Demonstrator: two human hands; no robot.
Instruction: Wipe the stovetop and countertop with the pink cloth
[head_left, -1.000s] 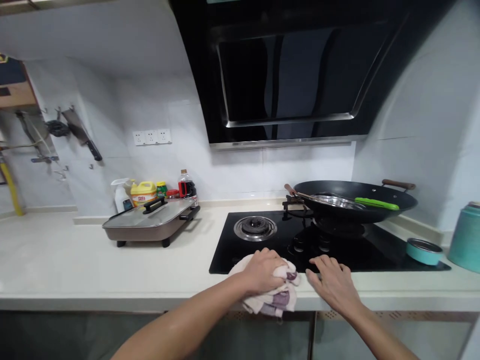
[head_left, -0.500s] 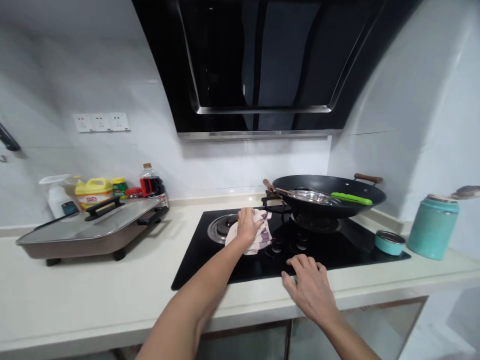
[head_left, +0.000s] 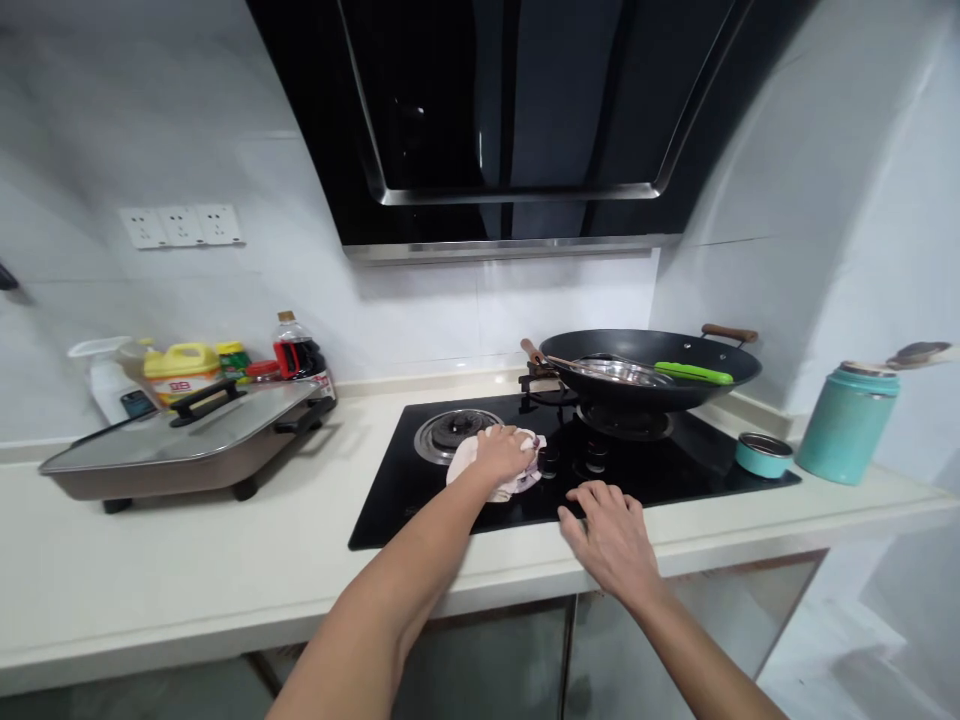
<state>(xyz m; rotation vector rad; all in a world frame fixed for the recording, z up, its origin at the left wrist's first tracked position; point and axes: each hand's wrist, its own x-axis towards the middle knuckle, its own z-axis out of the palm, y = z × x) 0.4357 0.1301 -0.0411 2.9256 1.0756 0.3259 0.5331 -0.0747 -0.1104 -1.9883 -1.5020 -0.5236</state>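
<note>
My left hand [head_left: 504, 455] presses down on a pale cloth [head_left: 463, 458] with purple patches, its fingers closed over it. The cloth lies flat on the black glass cooktop [head_left: 397, 505], just in front of the left burner [head_left: 456, 432]. Part of it is hidden under the palm. At the front edge of the cooktop, my right hand [head_left: 611, 535] rests with nothing in it, its fingers apart and slightly bent. Two control knobs [head_left: 596, 458] stand just beyond that hand.
A large black wok [head_left: 652, 400] sits on the right burner, holding a metal strainer [head_left: 619, 372] and a green-handled utensil [head_left: 694, 373]. Right of it are a small turquoise bowl [head_left: 763, 460] and a turquoise jar [head_left: 847, 425]. A lidded electric pan [head_left: 180, 475] and several bottles stand left; a range hood [head_left: 510, 220] hangs above.
My left hand has slid the cloth slightly toward the front of the cooktop, and the hand now lies flatter. My right hand stays at the front edge. The camera view has shifted a little.
</note>
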